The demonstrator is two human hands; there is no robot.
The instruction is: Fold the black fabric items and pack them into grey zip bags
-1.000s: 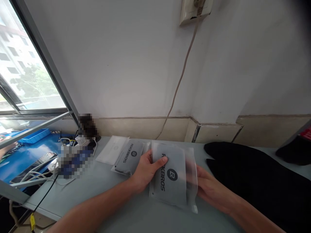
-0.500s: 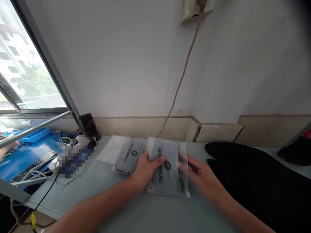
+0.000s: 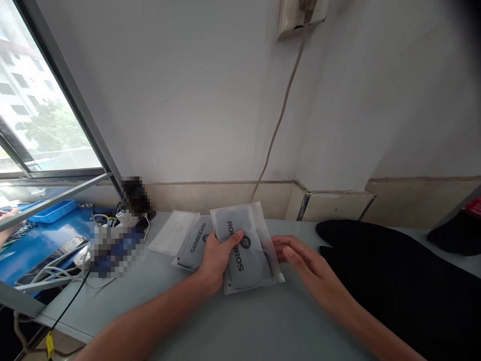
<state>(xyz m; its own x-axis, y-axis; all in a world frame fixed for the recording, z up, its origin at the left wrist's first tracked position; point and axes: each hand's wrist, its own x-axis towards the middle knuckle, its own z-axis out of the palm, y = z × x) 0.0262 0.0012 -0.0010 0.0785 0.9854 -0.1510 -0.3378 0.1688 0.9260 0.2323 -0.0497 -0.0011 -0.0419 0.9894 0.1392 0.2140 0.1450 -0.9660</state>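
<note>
My left hand point(image 3: 218, 259) grips a frosted zip bag point(image 3: 242, 265) printed ROCKBROS, thumb on its front and the other fingers behind it. Something dark and folded shows through the plastic. The bag is tilted, its slider edge towards the right. Beside that edge is my right hand point(image 3: 300, 260), thumb apart from its curved fingers and nothing seen in it; the fingertips come close to the bag, and contact is unclear. Another filled ROCKBROS bag point(image 3: 191, 248) lies left of my left hand, partly covered by it. A flat, whitish frosted bag point(image 3: 175, 230) lies farther left.
Black cloth point(image 3: 394, 281) spreads over the right of the grey table point(image 3: 240, 331). Cables point(image 3: 56, 271) and a blurred-out area are at left, near a blue tray point(image 3: 54, 211). Another person's hand point(image 3: 9, 223) shows at the far left. A cord point(image 3: 283, 105) runs down the wall.
My left hand has moved the bag leftwards and turned it, tilting its slider edge. My right hand's fingers, earlier at the bag's clear right side, are now beside its edge.
</note>
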